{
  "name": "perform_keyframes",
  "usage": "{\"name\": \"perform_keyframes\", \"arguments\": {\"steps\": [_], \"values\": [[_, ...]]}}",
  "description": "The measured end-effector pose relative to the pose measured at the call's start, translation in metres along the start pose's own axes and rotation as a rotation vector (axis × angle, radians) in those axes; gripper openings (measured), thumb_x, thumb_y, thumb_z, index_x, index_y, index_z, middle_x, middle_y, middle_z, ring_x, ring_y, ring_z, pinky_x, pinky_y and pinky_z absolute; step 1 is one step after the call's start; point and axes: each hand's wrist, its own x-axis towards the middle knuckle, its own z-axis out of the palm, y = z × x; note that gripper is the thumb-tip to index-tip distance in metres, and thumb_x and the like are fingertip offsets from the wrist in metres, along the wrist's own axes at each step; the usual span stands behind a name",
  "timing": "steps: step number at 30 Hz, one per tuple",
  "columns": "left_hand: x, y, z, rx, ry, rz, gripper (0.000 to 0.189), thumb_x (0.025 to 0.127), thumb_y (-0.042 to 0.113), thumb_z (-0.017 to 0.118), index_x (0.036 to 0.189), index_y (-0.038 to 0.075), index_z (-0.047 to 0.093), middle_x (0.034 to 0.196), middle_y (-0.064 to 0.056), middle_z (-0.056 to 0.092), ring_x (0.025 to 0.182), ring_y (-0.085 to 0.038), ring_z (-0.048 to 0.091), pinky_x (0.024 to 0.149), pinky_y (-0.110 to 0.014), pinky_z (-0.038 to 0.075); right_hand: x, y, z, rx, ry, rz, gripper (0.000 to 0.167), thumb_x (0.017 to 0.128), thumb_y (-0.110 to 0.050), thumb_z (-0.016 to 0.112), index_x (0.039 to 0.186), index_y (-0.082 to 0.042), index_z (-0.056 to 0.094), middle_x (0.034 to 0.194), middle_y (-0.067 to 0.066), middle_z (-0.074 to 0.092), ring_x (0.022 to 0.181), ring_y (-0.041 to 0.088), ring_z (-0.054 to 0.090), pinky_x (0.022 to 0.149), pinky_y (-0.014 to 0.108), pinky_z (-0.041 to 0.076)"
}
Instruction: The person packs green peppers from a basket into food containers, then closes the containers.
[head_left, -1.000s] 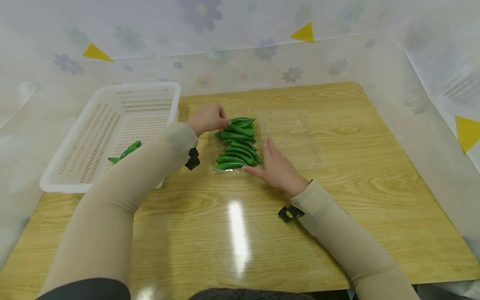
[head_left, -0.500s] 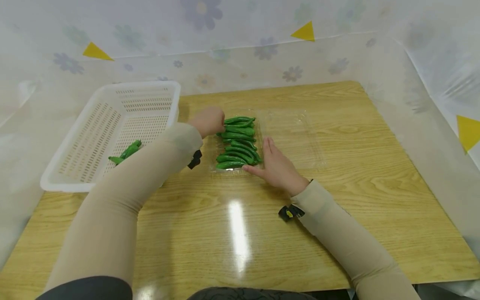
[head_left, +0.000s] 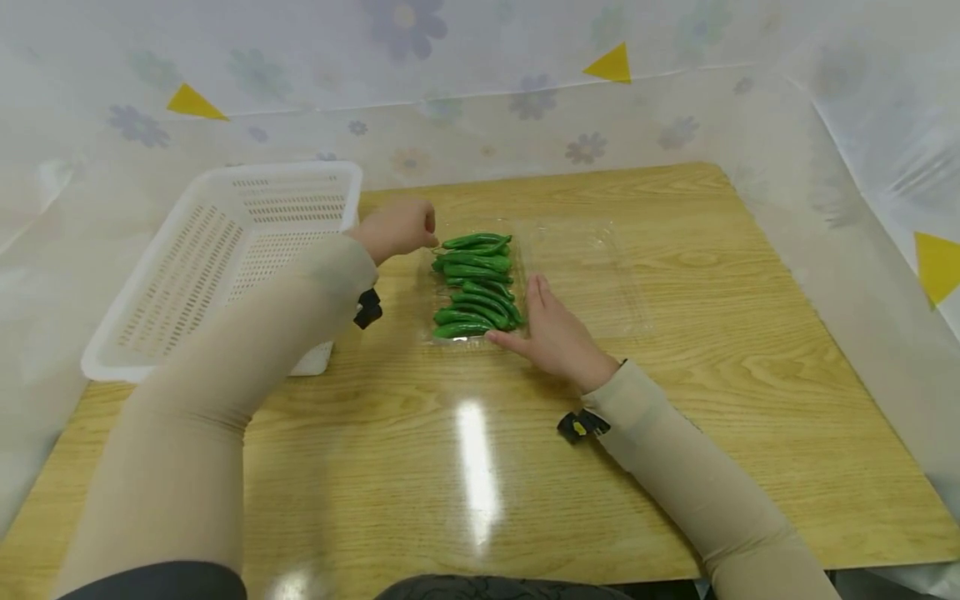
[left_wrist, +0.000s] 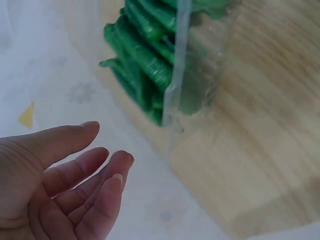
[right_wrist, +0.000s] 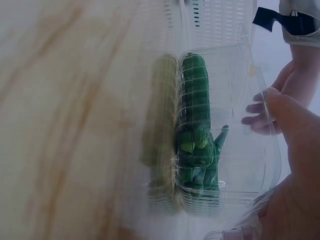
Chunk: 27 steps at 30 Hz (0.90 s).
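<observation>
My left hand [head_left: 401,230] hovers by the left rim of a clear plastic clamshell box [head_left: 438,292]. In the left wrist view the fingers and thumb of that hand [left_wrist: 82,175] are loosely bent, apart, with nothing between them. Green peppers [head_left: 478,272] lie crosswise in the box, several in a stacked row. My right hand [head_left: 562,342] rests against the box's near right corner, fingers straight along the right side and thumb at the front rim. The open lid [head_left: 588,279] lies flat to the right, beyond the fingers.
A white slotted basket [head_left: 277,218] stands at the left of the wooden table [head_left: 600,492], its near part hidden behind my left arm. A flowered sheet [head_left: 480,125] hangs behind the table.
My left hand has dipped at the peppers' left ends, then drawn back left of the box. My left arm now covers the peppers seen earlier in the basket. My right hand stays put.
</observation>
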Motion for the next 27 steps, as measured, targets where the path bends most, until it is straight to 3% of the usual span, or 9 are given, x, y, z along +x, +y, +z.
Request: {"name": "perform_keyframes", "arguments": {"steps": [7, 10, 18, 24, 27], "values": [[-0.033, -0.018, -0.031, 0.036, 0.097, -0.016, 0.021, 0.093, 0.019, 0.057, 0.099, 0.000, 0.061, 0.095, -0.016, 0.063, 0.082, -0.026, 0.060, 0.070, -0.039, 0.047, -0.001, 0.000, 0.001, 0.013, -0.002, 0.003, 0.110, 0.083, -0.069, 0.046, 0.145, 0.004, -0.006, 0.151, 0.024, -0.006, 0.139, 0.033, 0.003, 0.110, 0.044, 0.014], [-0.048, -0.033, -0.043, 0.031, 0.086, -0.052, 0.025, 0.094, 0.022, 0.055, 0.103, 0.000, 0.061, 0.099, -0.018, 0.063, 0.085, -0.027, 0.060, 0.072, -0.040, 0.047, -0.001, 0.000, 0.001, 0.011, -0.005, 0.006, 0.108, 0.084, -0.067, 0.048, 0.145, 0.004, -0.006, 0.151, 0.024, -0.007, 0.139, 0.033, 0.003, 0.110, 0.044, 0.013], [-0.069, -0.078, -0.062, 0.095, -0.115, -0.127, 0.030, 0.093, 0.023, 0.056, 0.102, -0.005, 0.064, 0.085, -0.011, 0.065, 0.083, -0.028, 0.061, 0.075, -0.044, 0.049, -0.002, 0.003, -0.002, 0.010, -0.003, 0.015, 0.109, 0.083, -0.068, 0.047, 0.145, 0.004, -0.006, 0.151, 0.024, -0.006, 0.139, 0.033, 0.002, 0.111, 0.043, 0.012], [-0.073, -0.108, -0.055, 0.044, -0.264, -0.210, 0.027, 0.091, 0.020, 0.060, 0.100, -0.005, 0.065, 0.087, -0.011, 0.064, 0.085, -0.026, 0.059, 0.079, -0.046, 0.048, -0.003, 0.007, -0.002, 0.008, 0.001, 0.014, 0.111, 0.082, -0.071, 0.046, 0.145, 0.005, -0.005, 0.151, 0.024, -0.007, 0.139, 0.033, 0.001, 0.111, 0.043, 0.012], [-0.073, -0.121, -0.046, 0.046, -0.374, -0.229, 0.025, 0.090, 0.020, 0.061, 0.100, -0.002, 0.066, 0.092, -0.011, 0.065, 0.088, -0.026, 0.061, 0.078, -0.045, 0.048, -0.003, 0.007, -0.001, 0.006, 0.002, 0.016, 0.110, 0.083, -0.069, 0.046, 0.145, 0.005, -0.005, 0.151, 0.024, -0.007, 0.139, 0.032, 0.001, 0.111, 0.043, 0.011]]}}
